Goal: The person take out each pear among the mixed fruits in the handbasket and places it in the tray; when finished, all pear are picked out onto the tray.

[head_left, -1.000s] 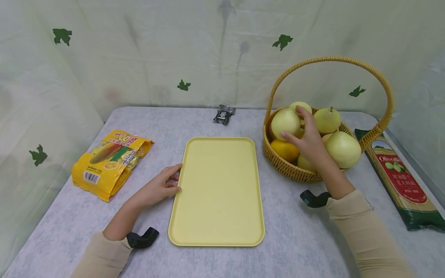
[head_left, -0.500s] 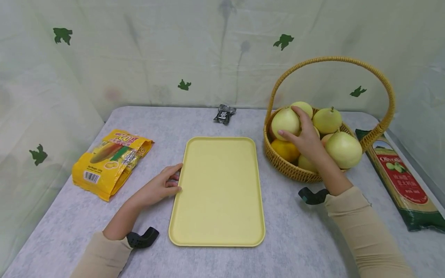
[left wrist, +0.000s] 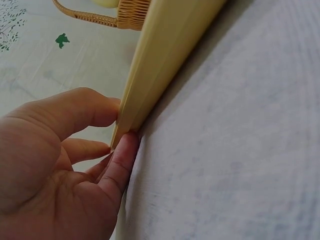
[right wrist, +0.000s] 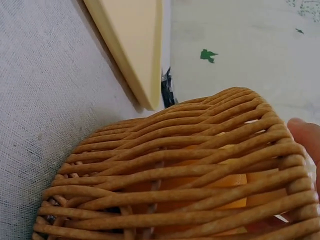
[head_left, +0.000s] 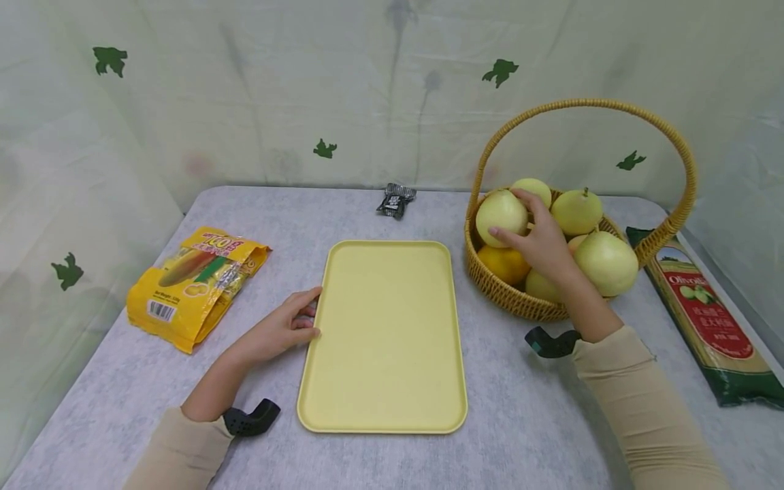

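Note:
A yellow tray (head_left: 382, 340) lies flat on the table. At its left edge, my left hand (head_left: 278, 330) pinches the rim; in the left wrist view the thumb (left wrist: 95, 107) meets the rim's upper edge, and a finger (left wrist: 125, 155) reaches against its underside. My right hand (head_left: 542, 238) reaches into a wicker basket (head_left: 508, 296) and holds a round, pale green pear (head_left: 499, 216) from its right side, thumb in front and fingers behind. Woven cane hides most of that hand in the right wrist view, leaving only fingertips (right wrist: 306, 137) beyond the rim.
Several more pears (head_left: 606, 264) and an orange fruit (head_left: 503, 264) fill the basket, whose tall handle (head_left: 582, 103) arches overhead. A yellow snack bag (head_left: 190, 289) lies far left, a small black packet (head_left: 395, 201) behind the tray, and a long pasta pack (head_left: 704, 306) at right.
My right hand has closed in on the pear, which has shifted slightly left inside the basket. The left hand and the tray have stayed put.

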A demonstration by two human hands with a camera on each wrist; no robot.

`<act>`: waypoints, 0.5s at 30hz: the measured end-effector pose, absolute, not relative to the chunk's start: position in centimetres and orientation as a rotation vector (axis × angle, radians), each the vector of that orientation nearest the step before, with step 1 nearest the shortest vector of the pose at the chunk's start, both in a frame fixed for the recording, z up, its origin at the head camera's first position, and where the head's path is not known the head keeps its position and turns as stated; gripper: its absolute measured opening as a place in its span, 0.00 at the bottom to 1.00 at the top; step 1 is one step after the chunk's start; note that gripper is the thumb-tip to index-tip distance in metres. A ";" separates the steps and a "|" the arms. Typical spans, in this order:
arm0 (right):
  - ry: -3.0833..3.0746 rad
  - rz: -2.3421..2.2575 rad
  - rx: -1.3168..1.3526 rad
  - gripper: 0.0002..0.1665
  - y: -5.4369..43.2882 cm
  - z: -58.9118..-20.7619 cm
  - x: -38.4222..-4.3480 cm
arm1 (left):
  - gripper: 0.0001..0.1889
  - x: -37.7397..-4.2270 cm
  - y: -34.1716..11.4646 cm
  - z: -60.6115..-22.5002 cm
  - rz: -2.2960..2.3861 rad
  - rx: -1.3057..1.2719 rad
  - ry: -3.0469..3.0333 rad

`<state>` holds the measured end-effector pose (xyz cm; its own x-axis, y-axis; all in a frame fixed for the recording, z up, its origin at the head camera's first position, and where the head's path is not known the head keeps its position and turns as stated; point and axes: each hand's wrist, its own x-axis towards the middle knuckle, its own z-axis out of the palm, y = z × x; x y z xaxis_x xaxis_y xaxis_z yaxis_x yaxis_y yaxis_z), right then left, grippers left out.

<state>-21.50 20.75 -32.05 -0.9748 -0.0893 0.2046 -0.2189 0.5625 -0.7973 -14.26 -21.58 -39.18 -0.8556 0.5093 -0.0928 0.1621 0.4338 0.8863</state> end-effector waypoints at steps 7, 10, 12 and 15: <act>-2.507 1.466 0.265 0.44 20.7 -32.2 -21.0 | 0.37 -14.3 -21.6 -39.2 1.398 0.546 2.327; -2.441 1.478 0.287 0.43 20.3 -31.8 -20.6 | 0.37 -14.3 -21.6 -39.2 1.393 0.546 2.327; -2.394 1.496 0.303 0.42 19.8 -31.2 -20.1 | 0.37 -14.3 -21.7 -39.2 1.389 0.548 2.328; -2.306 1.556 0.348 0.41 18.7 -30.3 -19.3 | 0.37 -14.3 -21.7 -39.2 1.387 0.546 2.327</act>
